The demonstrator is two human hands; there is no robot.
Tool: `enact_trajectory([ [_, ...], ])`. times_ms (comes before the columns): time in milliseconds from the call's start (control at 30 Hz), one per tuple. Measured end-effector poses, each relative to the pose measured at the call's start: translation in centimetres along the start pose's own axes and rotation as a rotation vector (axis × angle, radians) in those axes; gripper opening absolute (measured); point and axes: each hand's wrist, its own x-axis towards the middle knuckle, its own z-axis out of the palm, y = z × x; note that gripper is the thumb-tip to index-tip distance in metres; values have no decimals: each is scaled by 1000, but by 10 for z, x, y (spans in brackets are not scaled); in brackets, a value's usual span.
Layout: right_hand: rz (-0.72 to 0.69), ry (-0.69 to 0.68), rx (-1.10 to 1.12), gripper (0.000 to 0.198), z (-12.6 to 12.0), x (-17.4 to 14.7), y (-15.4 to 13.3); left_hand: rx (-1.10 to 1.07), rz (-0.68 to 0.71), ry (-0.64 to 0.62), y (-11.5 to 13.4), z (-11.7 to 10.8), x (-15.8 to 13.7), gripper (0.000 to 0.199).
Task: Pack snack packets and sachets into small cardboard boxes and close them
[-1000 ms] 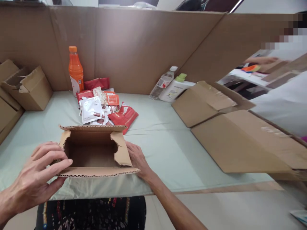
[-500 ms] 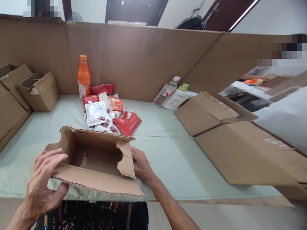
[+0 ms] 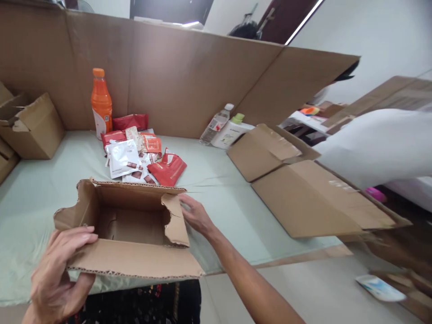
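Observation:
An open cardboard box (image 3: pixel 135 258) with torn, ragged flaps stands at the near edge of the table, and its visible inside is bare. My left hand (image 3: pixel 59 267) grips the front left flap, fingers over the top and thumb underneath. At the back right corner, my right hand (image 3: pixel 197 216) is closed against the right flap; its fingertips are partly hidden and slightly blurred. Just behind the box lies a pile of packets: a white sachet (image 3: pixel 124 158) on top, a red packet (image 3: pixel 168 167) at the right and an orange-and-white packet (image 3: pixel 151 143) further back.
Behind the pile stands an orange drink bottle (image 3: pixel 101 105). A clear water bottle (image 3: pixel 216 123) and a white bottle with a green cap (image 3: pixel 232 132) lean by the cardboard wall (image 3: pixel 189 81). Other cardboard boxes flank the table at left (image 3: pixel 42 128) and right (image 3: pixel 303 202).
The view has swung to the right. The box's front flap is tilted more toward me, with my left hand still on it. My right hand has moved up toward the box's back right corner.

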Motion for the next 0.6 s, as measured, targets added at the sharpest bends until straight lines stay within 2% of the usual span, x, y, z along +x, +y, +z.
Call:
enact_trajectory([
  [100, 19, -23, -153, 52, -7, 36, 1, -12, -24, -20, -2, -2, 0, 68],
  [167, 79, -89, -331, 77, 2, 62, 1, -27, -49, -14, -3, -1, -1, 73],
  [233, 147, -134, -493, 87, 18, 83, 1, -29, -85, 1, -3, 1, -2, 75],
  [300, 179, -81, -557, 78, 34, 99, 4, -22, -121, 7, -1, 4, -3, 73],
  [400, 175, 92, -470, 59, 42, 108, 15, -18, -156, 12, 3, 6, -2, 69],
  [500, 185, 225, -363, 47, 27, 104, 31, -19, -167, -1, 7, 5, 0, 69],
  [600, 205, 358, -286, 34, 0, 95, 43, 8, -167, -19, 9, 2, 2, 70],
])
